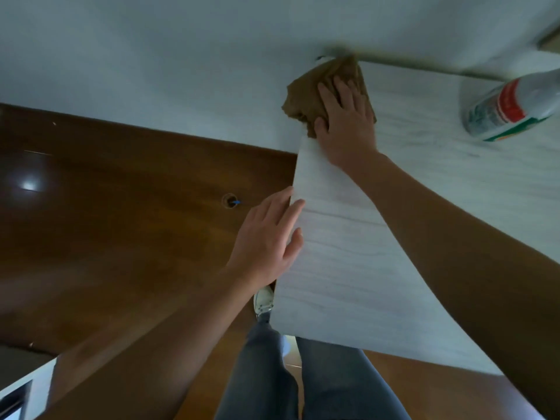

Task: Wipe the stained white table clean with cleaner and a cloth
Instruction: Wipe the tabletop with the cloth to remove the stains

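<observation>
The right hand (345, 116) pressed flat, fingers spread, on the brown cloth (315, 92) at the worktop's (348, 268) far-left corner; the left hand (266, 237) rested open on its edge, and the blurred cleaner bottle (512, 107) apparently stood to the right.

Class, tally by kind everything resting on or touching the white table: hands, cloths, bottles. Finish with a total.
Hands: 2 (left hand at the table's edge, right hand pressing on the cloth)
Cloths: 1 (brown cloth)
Bottles: 1 (cleaner bottle)
Total: 4
</observation>
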The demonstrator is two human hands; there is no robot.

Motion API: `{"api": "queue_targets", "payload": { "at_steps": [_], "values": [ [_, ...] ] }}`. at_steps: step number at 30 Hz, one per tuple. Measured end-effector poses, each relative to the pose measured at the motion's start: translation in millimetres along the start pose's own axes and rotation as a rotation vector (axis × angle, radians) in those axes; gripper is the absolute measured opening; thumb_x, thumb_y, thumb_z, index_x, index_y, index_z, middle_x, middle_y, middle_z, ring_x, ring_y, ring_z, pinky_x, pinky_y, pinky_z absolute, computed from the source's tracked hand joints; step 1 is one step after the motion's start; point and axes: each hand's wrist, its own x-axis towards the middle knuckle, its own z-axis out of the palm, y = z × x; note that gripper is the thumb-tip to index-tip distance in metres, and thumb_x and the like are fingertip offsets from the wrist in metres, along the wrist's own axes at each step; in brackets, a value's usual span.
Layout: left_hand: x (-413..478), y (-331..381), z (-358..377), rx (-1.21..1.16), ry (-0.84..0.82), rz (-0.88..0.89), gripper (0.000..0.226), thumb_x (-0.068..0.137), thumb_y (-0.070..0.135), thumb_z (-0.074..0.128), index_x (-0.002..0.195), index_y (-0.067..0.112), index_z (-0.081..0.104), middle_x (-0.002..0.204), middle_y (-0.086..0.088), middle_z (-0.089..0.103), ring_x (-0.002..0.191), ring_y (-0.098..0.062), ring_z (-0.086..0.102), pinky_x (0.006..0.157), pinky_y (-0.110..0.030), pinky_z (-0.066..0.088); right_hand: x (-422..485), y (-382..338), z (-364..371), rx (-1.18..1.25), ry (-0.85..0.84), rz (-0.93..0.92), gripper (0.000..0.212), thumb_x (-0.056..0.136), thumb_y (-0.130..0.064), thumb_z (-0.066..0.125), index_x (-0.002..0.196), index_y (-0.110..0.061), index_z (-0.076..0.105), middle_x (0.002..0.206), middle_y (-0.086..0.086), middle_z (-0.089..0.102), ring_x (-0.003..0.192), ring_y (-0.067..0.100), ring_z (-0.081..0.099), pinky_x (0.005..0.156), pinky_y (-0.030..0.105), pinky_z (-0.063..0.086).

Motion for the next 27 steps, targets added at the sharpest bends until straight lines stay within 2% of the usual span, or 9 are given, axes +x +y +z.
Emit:
{"api": "queue_targets", "payload": {
  "at_steps": [5, 8, 11, 13, 21, 24, 27],
  "values": [
    [14.4, 13.4, -3.7, 0.053, -0.067, 0.026, 0.048, 0.103, 0.031, 0.053, 0.147, 0.012, 0.048, 0.161, -0.014, 0.04, 0.151, -0.03, 0.036, 0.119, -0.04, 0.033, 13.5, 9.7, -10.6, 0.002, -0.018, -0.034, 0.062, 0.1, -0.038, 0.044, 0.159, -0.024, 0.027, 0.167, 0.005, 0.021, 0.154, 0.028, 0.014, 0.126, 0.044, 0.011],
    [22.9, 15.6, -11.0, 0.07, -0.083, 0.05, 0.049, 0.103, 0.032, 0.053, 0.147, 0.013, 0.048, 0.16, -0.014, 0.042, 0.151, -0.03, 0.037, 0.119, -0.039, 0.032, 3.9, 14.5, -16.9, 0.035, -0.015, -0.037, 0.063, 0.098, -0.037, 0.049, 0.157, -0.021, 0.032, 0.164, 0.004, 0.028, 0.152, 0.027, 0.02, 0.123, 0.041, 0.019],
    [35.7, 14.6, -20.5, 0.063, -0.099, 0.09, 0.048, 0.103, 0.033, 0.051, 0.146, 0.013, 0.05, 0.157, -0.012, 0.046, 0.147, -0.029, 0.042, 0.118, -0.04, 0.035, -16.6, 20.9, -21.3, 0.06, -0.017, -0.004, 0.064, 0.095, -0.035, 0.055, 0.155, -0.02, 0.037, 0.161, 0.004, 0.032, 0.15, 0.027, 0.025, 0.119, 0.044, 0.027],
    [46.4, 13.3, -29.6, 0.049, -0.121, 0.106, 0.046, 0.103, 0.033, 0.049, 0.145, 0.013, 0.051, 0.154, -0.011, 0.05, 0.145, -0.029, 0.046, 0.117, -0.042, 0.04, -39.9, 28.0, -24.6, 0.058, -0.019, 0.045, 0.063, 0.095, -0.033, 0.056, 0.154, -0.021, 0.037, 0.161, 0.003, 0.032, 0.15, 0.027, 0.025, 0.119, 0.045, 0.028],
    [97.6, 10.3, -53.9, -0.004, -0.193, 0.192, 0.045, 0.103, 0.03, 0.051, 0.142, 0.009, 0.056, 0.15, -0.013, 0.055, 0.138, -0.033, 0.051, 0.11, -0.047, 0.043, -176.7, 63.1, -24.6, 0.092, 0.036, 0.35, 0.067, 0.094, -0.029, 0.06, 0.156, -0.026, 0.035, 0.164, -0.002, 0.03, 0.151, 0.022, 0.023, 0.122, 0.042, 0.025],
    [125.4, 26.1, -54.1, -0.029, -0.237, 0.205, 0.044, 0.105, 0.031, 0.052, 0.144, 0.011, 0.053, 0.152, -0.011, 0.052, 0.141, -0.031, 0.047, 0.111, -0.047, 0.041, -209.1, 76.3, -28.4, 0.128, -0.005, 0.42, 0.071, 0.093, -0.039, 0.06, 0.157, -0.029, 0.031, 0.165, -0.005, 0.026, 0.152, 0.02, 0.021, 0.122, 0.042, 0.026],
    [158.8, 53.5, -47.5, -0.165, -0.252, 0.121, 0.045, 0.106, 0.036, 0.049, 0.146, 0.016, 0.051, 0.151, -0.005, 0.052, 0.14, -0.025, 0.047, 0.112, -0.041, 0.038, -213.2, 80.1, -33.8, 0.2, 0.072, 0.485, 0.075, 0.091, -0.052, 0.056, 0.156, -0.026, 0.03, 0.158, -0.002, 0.036, 0.144, 0.022, 0.032, 0.115, 0.042, 0.034]
  ]
}}
